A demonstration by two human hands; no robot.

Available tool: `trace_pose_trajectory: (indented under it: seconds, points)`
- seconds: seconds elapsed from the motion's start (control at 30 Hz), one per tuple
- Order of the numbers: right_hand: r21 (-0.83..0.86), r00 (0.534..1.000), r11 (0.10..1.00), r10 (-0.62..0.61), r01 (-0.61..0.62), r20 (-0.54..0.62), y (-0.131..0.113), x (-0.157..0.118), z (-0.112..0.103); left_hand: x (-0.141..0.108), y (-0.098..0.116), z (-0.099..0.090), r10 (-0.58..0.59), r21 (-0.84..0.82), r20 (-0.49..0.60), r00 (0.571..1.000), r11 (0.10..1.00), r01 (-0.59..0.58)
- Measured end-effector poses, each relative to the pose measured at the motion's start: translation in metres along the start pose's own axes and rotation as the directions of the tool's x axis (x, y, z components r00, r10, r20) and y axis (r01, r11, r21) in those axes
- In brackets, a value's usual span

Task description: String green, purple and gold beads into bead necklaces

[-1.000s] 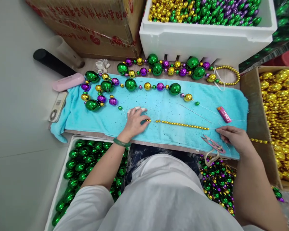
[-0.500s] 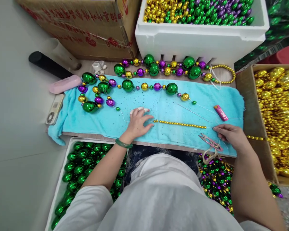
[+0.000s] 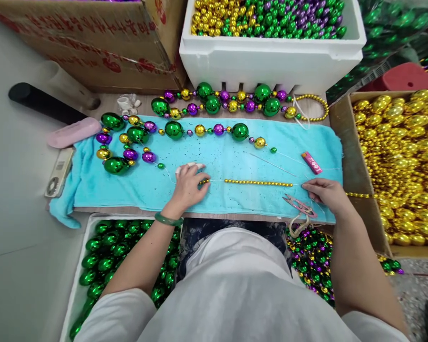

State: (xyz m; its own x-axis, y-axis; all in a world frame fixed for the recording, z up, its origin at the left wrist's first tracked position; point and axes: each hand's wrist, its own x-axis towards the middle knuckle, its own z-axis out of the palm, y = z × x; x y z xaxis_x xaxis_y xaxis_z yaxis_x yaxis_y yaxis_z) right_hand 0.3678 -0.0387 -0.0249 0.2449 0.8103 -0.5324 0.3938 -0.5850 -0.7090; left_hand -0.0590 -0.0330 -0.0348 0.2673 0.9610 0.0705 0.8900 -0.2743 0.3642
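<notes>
- Left hand [image 3: 189, 185], mine: thumb and finger together on a few gold beads [image 3: 206, 181].
- Right hand [image 3: 323, 191], mine: fingertips pinched on the thread [image 3: 297, 184].
- Bead row [image 3: 258, 182], gold: on the thread between my hands, above the blue towel [image 3: 207, 202]; a bare gap at its left.
- Step, as I judge: spacing beads along the thread.
- Next move, likely: calls for taut thread, light left pinch.

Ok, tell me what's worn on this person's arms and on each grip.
The left sleeve and right sleeve are white, leaving both forearms bare. A smooth, rounded green bangle circles the left wrist. The left grip has white coverings on some fingers, material unclear. The right grip shows nothing worn.
</notes>
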Motion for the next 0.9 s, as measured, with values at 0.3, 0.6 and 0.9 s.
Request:
trace_pose_trajectory:
  seconds: [0.3,0.6,0.9]
  points:
    - [-0.02,1.0,1.0,-0.02,0.02,-0.004,-0.002,-0.002,0.001,0.021,0.044,0.027,0.12,-0.05,0.027,0.992,0.992,-0.118]
    - [0.016,0.999,0.999,-0.028,0.028,0.018,0.004,0.001,0.0,0.009,0.017,0.007,0.021,0.023,0.005,1.0,1.0,-0.021]
    - [0.017,0.998,0.999,-0.051,0.051,0.022,0.007,0.002,0.001,0.027,0.062,0.032,0.164,-0.05,0.039,0.986,0.986,-0.162]
